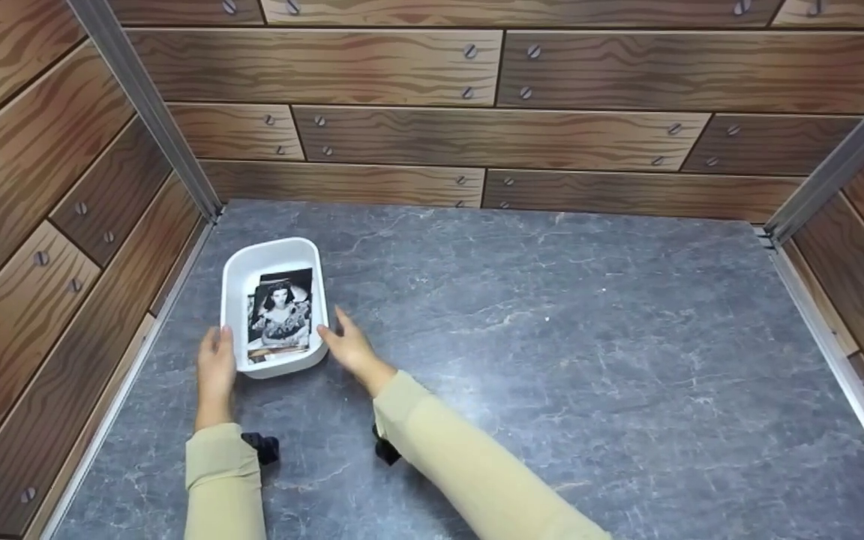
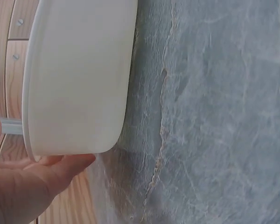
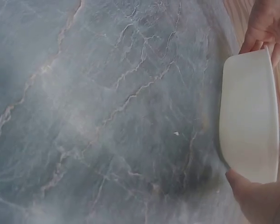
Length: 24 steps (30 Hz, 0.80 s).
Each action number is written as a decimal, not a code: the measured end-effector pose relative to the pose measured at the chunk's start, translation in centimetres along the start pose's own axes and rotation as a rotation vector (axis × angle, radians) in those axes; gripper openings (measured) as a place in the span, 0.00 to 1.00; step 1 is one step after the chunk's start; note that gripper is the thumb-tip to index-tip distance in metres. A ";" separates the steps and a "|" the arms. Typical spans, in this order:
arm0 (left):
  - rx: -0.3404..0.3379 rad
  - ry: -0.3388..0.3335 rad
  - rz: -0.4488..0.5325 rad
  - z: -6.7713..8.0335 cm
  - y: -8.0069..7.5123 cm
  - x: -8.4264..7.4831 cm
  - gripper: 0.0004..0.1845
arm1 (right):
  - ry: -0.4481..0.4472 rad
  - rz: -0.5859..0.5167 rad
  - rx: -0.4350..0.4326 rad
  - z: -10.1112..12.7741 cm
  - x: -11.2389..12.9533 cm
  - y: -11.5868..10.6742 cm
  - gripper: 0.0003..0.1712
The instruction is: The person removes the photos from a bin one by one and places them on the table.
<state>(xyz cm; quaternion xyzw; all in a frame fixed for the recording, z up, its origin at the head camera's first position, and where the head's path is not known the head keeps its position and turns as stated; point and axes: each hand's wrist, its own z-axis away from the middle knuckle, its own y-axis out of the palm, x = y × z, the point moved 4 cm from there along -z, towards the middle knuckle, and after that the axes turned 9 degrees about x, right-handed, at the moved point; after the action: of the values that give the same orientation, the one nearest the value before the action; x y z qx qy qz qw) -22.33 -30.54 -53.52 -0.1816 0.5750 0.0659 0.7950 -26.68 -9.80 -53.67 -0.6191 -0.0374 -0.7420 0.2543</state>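
Note:
A white rounded tub point(image 1: 235, 274) is at the left of the grey marbled surface in the head view. Several black-and-white photo prints point(image 1: 280, 319) lie stacked inside it, the top one picturing a figure in a patterned dress. My left hand point(image 1: 216, 373) grips the tub's left side near the front corner. On the opposite side, my right hand point(image 1: 355, 350) holds the wall with the thumb at the rim. The left wrist view shows the left fingers point(image 2: 79, 161) against the tub's outer wall point(image 2: 79, 84). From the right wrist, both hands appear at its two sides.
The marbled surface point(image 1: 552, 337) stretches far to the right of the tub. Wood-plank-patterned walls point(image 1: 394, 135) enclose it at the back and both sides, with metal posts point(image 1: 154, 112) at the corners. Black wrist devices point(image 1: 263, 448) sit beneath the sleeves.

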 end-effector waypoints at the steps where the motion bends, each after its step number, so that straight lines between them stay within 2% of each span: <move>1: 0.016 -0.004 -0.005 0.0 0.1 0.0 0.34 | -0.004 -0.009 0.001 0.0 -0.1 0.0 0.34; 5: 0.037 -0.001 -0.035 0.0 0.0 0.4 0.31 | -0.019 -0.030 0.023 -0.1 -0.5 0.4 0.31; 10: 0.053 -0.003 -0.017 0.0 -0.4 0.9 0.28 | -0.048 -0.083 0.019 -0.1 -0.6 0.7 0.29; 16: 0.071 0.011 0.021 -0.1 -0.7 0.8 0.26 | -0.056 -0.213 0.046 -0.7 -0.5 0.5 0.29; 18: 0.085 0.002 0.038 -0.2 -0.5 0.7 0.26 | -0.054 -0.243 0.061 -1.1 -0.6 0.3 0.29; 19: 0.092 -0.006 0.037 -0.2 -0.3 0.7 0.26 | -0.096 -0.255 0.066 -1.6 -1.1 0.2 0.29; 24: 0.172 -0.032 0.065 0.0 0.9 0.7 0.27 | -0.078 -0.298 0.060 -1.7 -1.5 -1.2 0.34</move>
<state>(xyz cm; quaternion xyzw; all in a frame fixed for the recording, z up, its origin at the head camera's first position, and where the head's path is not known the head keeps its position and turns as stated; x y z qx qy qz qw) -22.43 -29.79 -54.35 -0.0928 0.5714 0.0449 0.8142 -28.58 -8.90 -55.17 -0.6273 -0.1608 -0.7454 0.1582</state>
